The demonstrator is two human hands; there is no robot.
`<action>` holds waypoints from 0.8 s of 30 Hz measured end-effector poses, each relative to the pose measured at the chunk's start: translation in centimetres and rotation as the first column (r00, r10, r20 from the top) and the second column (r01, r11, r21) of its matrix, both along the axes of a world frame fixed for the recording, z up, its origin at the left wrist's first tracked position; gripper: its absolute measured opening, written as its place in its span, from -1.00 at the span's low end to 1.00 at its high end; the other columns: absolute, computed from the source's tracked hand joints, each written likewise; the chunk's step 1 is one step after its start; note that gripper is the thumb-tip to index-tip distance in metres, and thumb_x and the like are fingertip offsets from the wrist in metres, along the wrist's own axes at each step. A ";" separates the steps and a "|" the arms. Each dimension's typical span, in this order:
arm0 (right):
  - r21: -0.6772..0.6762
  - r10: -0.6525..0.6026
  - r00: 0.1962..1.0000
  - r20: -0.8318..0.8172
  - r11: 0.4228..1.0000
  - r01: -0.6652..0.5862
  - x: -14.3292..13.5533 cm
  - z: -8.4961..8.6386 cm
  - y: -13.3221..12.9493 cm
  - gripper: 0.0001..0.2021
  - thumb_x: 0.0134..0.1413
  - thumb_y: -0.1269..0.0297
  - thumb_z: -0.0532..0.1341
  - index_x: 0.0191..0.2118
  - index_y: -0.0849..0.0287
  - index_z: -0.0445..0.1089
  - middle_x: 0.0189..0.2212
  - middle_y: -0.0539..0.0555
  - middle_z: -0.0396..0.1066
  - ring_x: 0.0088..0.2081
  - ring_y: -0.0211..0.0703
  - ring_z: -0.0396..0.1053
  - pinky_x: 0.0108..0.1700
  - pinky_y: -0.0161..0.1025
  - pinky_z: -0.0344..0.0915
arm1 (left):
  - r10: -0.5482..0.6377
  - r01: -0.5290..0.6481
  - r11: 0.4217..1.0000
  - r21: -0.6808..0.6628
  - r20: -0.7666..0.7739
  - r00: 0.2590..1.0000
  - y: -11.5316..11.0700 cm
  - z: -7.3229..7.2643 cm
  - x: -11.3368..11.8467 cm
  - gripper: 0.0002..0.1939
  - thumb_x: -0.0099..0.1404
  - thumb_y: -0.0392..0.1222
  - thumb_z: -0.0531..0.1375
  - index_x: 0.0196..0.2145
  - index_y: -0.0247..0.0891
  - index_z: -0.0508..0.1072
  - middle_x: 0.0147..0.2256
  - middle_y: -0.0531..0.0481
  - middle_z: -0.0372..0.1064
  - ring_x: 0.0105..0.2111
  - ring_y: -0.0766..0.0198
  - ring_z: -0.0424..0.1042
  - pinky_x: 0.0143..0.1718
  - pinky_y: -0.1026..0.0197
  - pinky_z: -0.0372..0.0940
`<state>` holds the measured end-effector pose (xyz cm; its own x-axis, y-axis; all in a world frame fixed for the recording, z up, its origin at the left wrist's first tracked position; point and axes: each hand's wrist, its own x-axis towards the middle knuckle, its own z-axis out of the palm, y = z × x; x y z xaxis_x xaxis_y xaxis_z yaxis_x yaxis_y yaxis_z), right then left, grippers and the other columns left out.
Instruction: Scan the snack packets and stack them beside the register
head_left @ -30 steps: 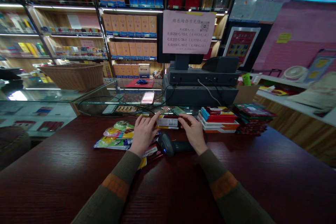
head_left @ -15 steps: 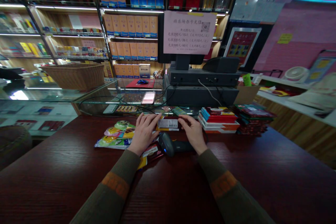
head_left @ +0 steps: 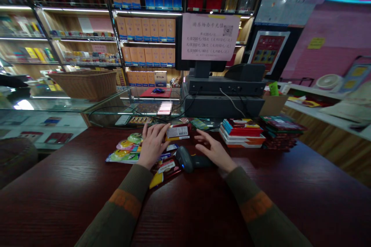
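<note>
My left hand (head_left: 153, 143) has its thumb and index finger at the left end of a flat dark-red and yellow packet (head_left: 177, 132) with a white barcode label. My right hand (head_left: 213, 149) is apart from the packet, fingers loosely spread with nothing in them. Between the hands lies a black barcode scanner (head_left: 188, 159) with a small blue light. A similar red and yellow packet (head_left: 165, 168) rests on the table below my left hand. Colourful snack bags (head_left: 124, 152) lie left of it, partly hidden by the hand.
Stacks of boxes (head_left: 242, 136) and dark packets (head_left: 280, 131) stand at the right of the dark wooden table (head_left: 185, 212). Behind are a glass counter (head_left: 98, 105), a monitor with a pink paper sign (head_left: 208, 38), a wicker basket (head_left: 87, 85) and shelves of boxes.
My right hand has let go of the packet's right end and moved back to the right. The packet has shifted left with my left hand, uncovering more of the lower packet.
</note>
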<state>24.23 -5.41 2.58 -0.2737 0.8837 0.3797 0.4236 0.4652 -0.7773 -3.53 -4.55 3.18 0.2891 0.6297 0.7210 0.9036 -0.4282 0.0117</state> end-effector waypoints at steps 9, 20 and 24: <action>-0.085 0.151 0.818 0.555 0.989 -0.124 1.0 0.4 -2.4 -0.01 -0.17 0.16 0.48 0.40 0.10 0.08 0.12 0.24 0.39 0.11 0.17 0.34 0.15 0.07 0.20 | 0.076 -0.077 0.997 0.014 0.043 0.996 0.3 -0.1 -1.6 -0.29 0.22 -0.20 0.33 0.30 -0.08 0.25 0.12 -0.12 0.38 0.14 -0.04 0.29 0.39 -0.30 -0.20; 0.145 0.058 0.881 0.470 0.979 -0.141 0.5 0.3 -2.5 -0.43 0.06 0.32 0.30 0.22 0.15 0.29 0.05 0.17 0.44 0.05 0.01 0.38 0.10 -0.06 0.24 | 0.127 -0.128 0.991 0.033 0.029 0.991 0.5 -0.5 -2.0 -0.27 0.20 -0.25 0.34 0.29 -0.08 0.25 0.13 -0.12 0.38 0.15 -0.06 0.27 0.39 -0.31 -0.22; 0.167 0.033 0.915 0.403 0.980 -0.110 0.3 0.6 -2.7 -0.52 0.08 0.32 0.31 0.15 0.12 0.35 -0.01 0.14 0.44 0.01 -0.01 0.38 0.08 -0.07 0.26 | 0.126 -0.127 0.991 0.030 0.035 0.991 0.4 -0.5 -1.8 -0.30 0.21 -0.24 0.33 0.28 -0.08 0.27 0.13 -0.12 0.38 0.15 -0.05 0.29 0.40 -0.31 -0.23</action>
<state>24.49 -8.07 3.20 -0.4950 0.7818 0.3792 0.6391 0.6232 -0.4506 -5.33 -4.15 2.73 0.1846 0.6358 0.7495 0.9498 -0.3113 0.0301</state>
